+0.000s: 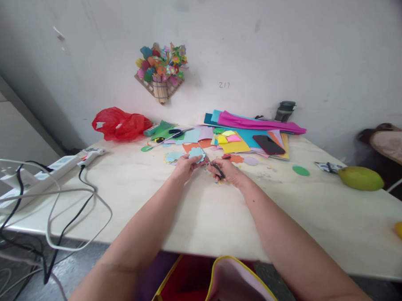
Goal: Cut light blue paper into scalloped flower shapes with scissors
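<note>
Between the thumb and fingers of my left hand [186,166] is a light blue paper flower [196,154] with a scalloped edge. My right hand [229,171] is closed round the dark handles of a pair of scissors [217,170]. The scissor blades point up and left, beside the flower's right edge; whether they touch it I cannot tell. Another light blue paper flower [174,157] lies just left of my left hand. Past my right hand are an orange paper flower [236,158] and a lilac paper oval [250,161]. Small paper scraps lie around both hands.
Coloured paper sheets, a phone [268,144] and a second pair of scissors [177,133] lie towards the wall. A red plastic bag [120,124] sits back left. Power strips [41,179] and loose cables occupy the left side. A green mango [361,178] rests at the right.
</note>
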A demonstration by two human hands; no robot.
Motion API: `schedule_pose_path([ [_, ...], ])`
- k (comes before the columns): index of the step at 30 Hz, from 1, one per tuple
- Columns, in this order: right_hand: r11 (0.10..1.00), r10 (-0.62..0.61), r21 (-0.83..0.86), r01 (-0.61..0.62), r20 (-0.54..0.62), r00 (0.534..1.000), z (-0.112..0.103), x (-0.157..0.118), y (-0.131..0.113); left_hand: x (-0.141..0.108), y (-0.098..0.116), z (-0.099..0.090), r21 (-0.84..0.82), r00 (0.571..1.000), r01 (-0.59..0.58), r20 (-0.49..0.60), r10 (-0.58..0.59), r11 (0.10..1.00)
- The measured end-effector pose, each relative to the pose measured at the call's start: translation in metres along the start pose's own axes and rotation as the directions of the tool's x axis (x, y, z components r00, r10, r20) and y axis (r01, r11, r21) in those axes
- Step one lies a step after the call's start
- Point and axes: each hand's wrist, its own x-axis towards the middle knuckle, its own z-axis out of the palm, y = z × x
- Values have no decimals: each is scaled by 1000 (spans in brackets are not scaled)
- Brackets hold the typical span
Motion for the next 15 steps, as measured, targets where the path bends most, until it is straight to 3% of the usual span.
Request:
schedule_pose_path([
  [15, 1000, 7, 21, -7, -6, 1000, 3, -2, -4, 1, 0, -1, -3, 1000, 10, -5, -10, 1000],
])
